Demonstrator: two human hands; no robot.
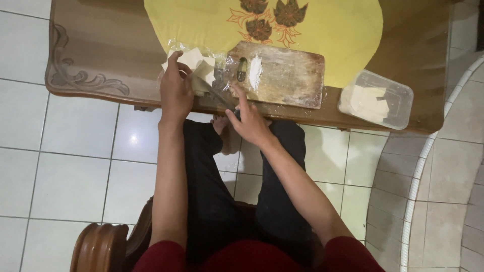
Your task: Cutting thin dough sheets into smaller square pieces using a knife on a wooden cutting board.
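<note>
My left hand (176,89) rests on a clear plastic bag (201,63) of pale white blocks, fingers on one block (190,58). My right hand (248,118) grips a knife handle near the table's edge; the dark blade (218,94) angles up-left towards the blocks under my left hand. A wooden cutting board (282,75) lies just right of the bag, with a white smear on it.
A clear plastic tub (375,99) holding white pieces sits at the right on the wooden table (101,55). A yellow cloth (333,30) with a flower print lies behind the board. Below are my legs, a wooden chair (101,247) and white floor tiles.
</note>
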